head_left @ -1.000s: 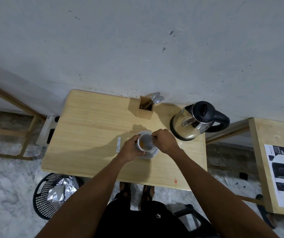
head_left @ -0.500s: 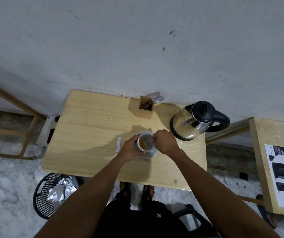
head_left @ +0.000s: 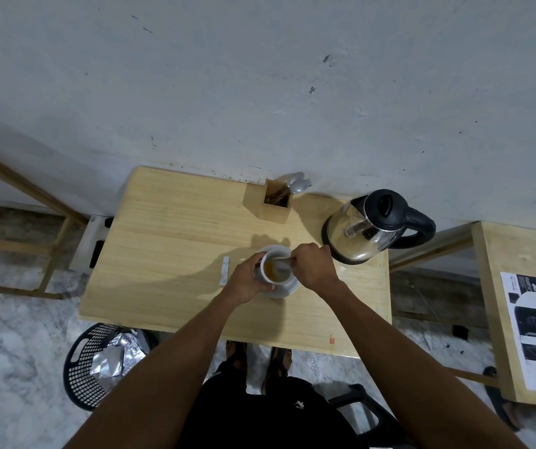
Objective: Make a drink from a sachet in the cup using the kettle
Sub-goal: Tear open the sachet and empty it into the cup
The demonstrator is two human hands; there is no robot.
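I see a light wooden table (head_left: 169, 247) by the wall. On it sit a white saucer (head_left: 287, 288), a shiny kettle (head_left: 365, 233), a wooden box (head_left: 274, 202) of spoons and a small white sachet (head_left: 224, 270).

The table (head_left: 176, 247) was pale matt wood; the kettle (head_left: 367, 231) showed glossy metal under black plastic; the cup (head_left: 265, 277) looked glazed white.
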